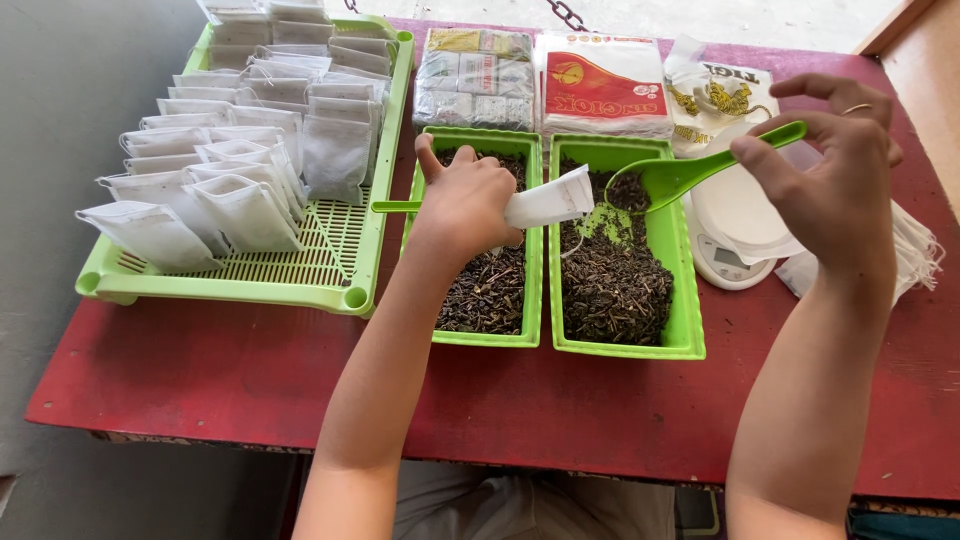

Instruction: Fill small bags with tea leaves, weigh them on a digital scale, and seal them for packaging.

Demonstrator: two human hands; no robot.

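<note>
My left hand [462,198] grips a small white paper bag [548,200], holding it over the gap between two green trays. My right hand [838,170] holds the handle of a green plastic scoop [690,170], whose bowl hovers over the right green tray [683,300], which holds dark loose tea leaves [612,280]. The left green tray [533,300] also holds tea leaves, and a second green scoop handle [395,206] pokes out by its left side.
A large green slotted tray [330,260] at the left carries several filled white bags in rows. Wrapped packets [475,80] and a red-and-white packet [603,90] lie at the back. A white kitchen scale [730,245] and loose white bags [915,250] sit at the right on the red table [250,370].
</note>
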